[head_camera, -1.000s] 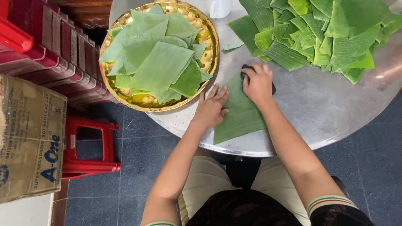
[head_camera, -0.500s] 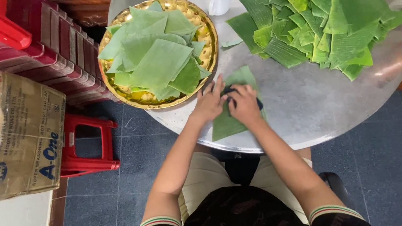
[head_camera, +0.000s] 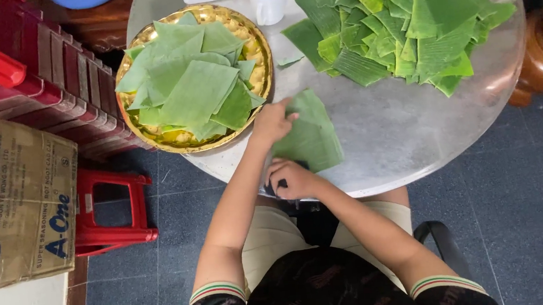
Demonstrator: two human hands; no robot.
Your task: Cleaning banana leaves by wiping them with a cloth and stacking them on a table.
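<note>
A green leaf piece point(head_camera: 310, 135) lies flat on the round metal counter point(head_camera: 409, 132), near its front edge, between the gold tray point(head_camera: 257, 38) and the big leaf pile point(head_camera: 405, 20). The left hand point(head_camera: 272, 120) rests on the leaf's left edge, fingers curled loosely and pressing it down rather than pinching. The right hand point(head_camera: 294, 178) sits at the leaf's near corner, grip pressed together around something small and dark that I cannot make out. The tray, just left of the leaf, is stacked with flat leaf pieces. A white cup point(head_camera: 268, 0) stands behind it. A red stool point(head_camera: 114, 211) and a cardboard box point(head_camera: 17, 197) are on the floor to the left.
</note>
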